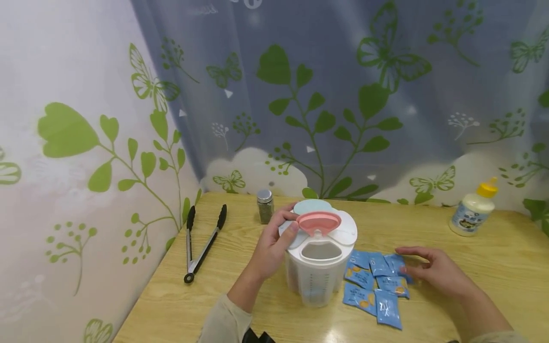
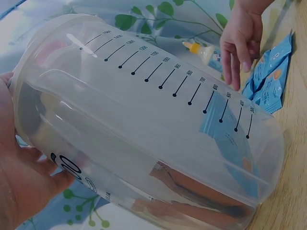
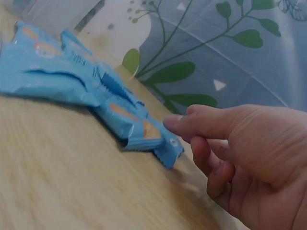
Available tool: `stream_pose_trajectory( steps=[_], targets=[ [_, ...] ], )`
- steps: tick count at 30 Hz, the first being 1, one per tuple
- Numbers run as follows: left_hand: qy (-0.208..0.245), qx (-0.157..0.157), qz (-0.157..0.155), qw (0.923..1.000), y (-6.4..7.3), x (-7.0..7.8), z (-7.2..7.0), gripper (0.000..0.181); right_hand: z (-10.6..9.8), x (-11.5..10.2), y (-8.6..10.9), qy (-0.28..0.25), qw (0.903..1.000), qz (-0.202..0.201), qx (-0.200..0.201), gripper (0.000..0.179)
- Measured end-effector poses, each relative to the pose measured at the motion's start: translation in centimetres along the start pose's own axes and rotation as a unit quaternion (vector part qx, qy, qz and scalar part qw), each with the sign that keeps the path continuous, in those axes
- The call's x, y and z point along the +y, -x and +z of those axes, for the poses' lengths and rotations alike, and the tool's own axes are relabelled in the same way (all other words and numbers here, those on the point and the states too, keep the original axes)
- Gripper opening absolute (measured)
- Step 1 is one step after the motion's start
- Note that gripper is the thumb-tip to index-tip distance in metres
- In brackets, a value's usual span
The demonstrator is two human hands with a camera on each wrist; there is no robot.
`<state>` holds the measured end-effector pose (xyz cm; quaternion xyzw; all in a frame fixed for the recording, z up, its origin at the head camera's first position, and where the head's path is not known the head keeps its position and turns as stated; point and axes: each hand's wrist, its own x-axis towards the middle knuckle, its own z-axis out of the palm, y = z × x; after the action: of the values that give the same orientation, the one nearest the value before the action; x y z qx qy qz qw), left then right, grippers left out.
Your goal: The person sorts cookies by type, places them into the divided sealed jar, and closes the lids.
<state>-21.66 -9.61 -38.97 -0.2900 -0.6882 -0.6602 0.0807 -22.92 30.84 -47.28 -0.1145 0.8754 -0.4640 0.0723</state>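
My left hand (image 1: 274,240) grips the clear food storage container (image 1: 315,281) at its lid, from the left side. The white lid (image 1: 345,226) has several flaps, and its pink flap (image 1: 319,221) stands raised over an uncovered opening. Through the wall in the left wrist view, a blue packet (image 2: 228,139) and brown packets (image 2: 196,191) show inside. To the right, several blue snack packets (image 1: 388,307) lie in a group on the table. Over their right edge is my right hand (image 1: 442,271), thumb close to the nearest packet (image 3: 168,148), holding nothing.
Black-tipped tongs (image 1: 205,247) lie spread at the left of the wooden table (image 1: 240,295). A small spice jar (image 1: 265,207) stands behind the container. At the back right is a bottle with a yellow cap (image 1: 472,214). A patterned curtain (image 1: 334,119) hangs along the back.
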Motion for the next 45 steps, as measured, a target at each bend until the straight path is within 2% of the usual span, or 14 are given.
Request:
stream_pose_trajectory(
  steps=[4,10,17,20,25,27,32,35,39,45],
  targets=[
    [0.002,0.001,-0.004,1.0000,0.0,0.0,0.2,0.021,0.2,0.1,0.0,0.038,0.9993,-0.004,0.004,0.055],
    [0.006,-0.001,0.004,1.0000,-0.1,-0.1,0.2,0.021,0.3,-0.1,0.0,0.050,0.9987,-0.001,0.010,0.058],
    [0.011,-0.002,-0.007,0.9999,0.1,-0.2,0.1,0.022,0.5,0.1,0.0,0.080,0.9966,-0.001,0.017,0.051],
    [0.016,-0.003,-0.013,0.9998,0.3,-0.3,0.0,0.023,0.5,0.1,0.0,0.063,0.9979,0.013,0.008,0.053],
    [0.016,-0.004,-0.010,0.9998,0.2,-0.1,0.0,0.023,0.2,0.2,0.0,0.000,0.9992,0.041,-0.004,0.059],
    [0.015,-0.004,-0.011,0.9998,0.2,-0.1,0.1,0.023,0.0,0.2,0.0,-0.013,0.9988,0.046,0.002,0.059],
    [0.012,-0.004,-0.011,0.9999,0.1,-0.1,0.1,0.023,-0.6,-0.3,0.1,-0.006,0.9970,0.068,0.037,0.057],
    [0.007,0.001,-0.008,0.9999,0.0,-0.1,0.0,0.023,-1.1,-0.7,0.0,-0.037,0.9943,0.087,0.050,0.060],
    [0.003,0.004,-0.001,1.0000,0.0,-0.2,0.0,0.022,-1.5,-1.4,0.1,-0.095,0.9895,0.090,0.062,0.055],
    [0.004,0.001,0.002,1.0000,0.0,-0.4,0.1,0.022,-1.5,-3.1,0.2,-0.145,0.9849,0.073,0.060,0.042]
  ],
)
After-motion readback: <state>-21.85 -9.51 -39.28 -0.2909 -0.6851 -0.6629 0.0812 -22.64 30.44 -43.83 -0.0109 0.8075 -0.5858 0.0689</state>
